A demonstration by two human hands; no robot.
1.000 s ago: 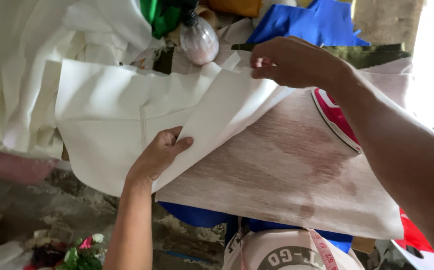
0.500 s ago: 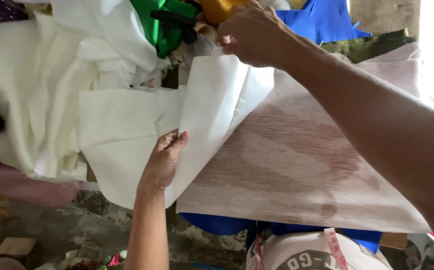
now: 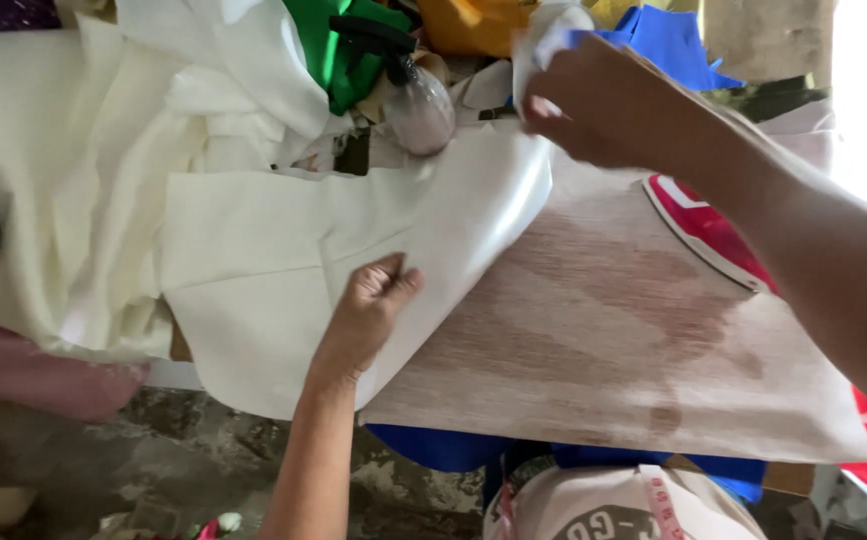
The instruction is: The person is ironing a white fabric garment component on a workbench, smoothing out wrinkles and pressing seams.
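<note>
A large cream sheet of fabric (image 3: 254, 250) lies half off the left side of a stained beige board (image 3: 604, 340). My left hand (image 3: 369, 310) pinches the sheet's near edge, fingers curled on it. My right hand (image 3: 594, 105) is raised over the far end of the board and grips a small white piece of cloth (image 3: 544, 30). The cream sheet's right edge curls up shiny below that hand.
A clear spray bottle with a black head (image 3: 414, 95) lies at the far side. Green (image 3: 339, 45), orange (image 3: 474, 20) and blue (image 3: 679, 45) fabrics are piled behind. More cream cloth (image 3: 64, 180) heaps at left. A red and white object (image 3: 704, 230) rests on the board.
The cream sheet has been pulled left off the board, uncovering more of it. My right hand has lifted from the sheet's far edge and now holds a white cloth piece.
</note>
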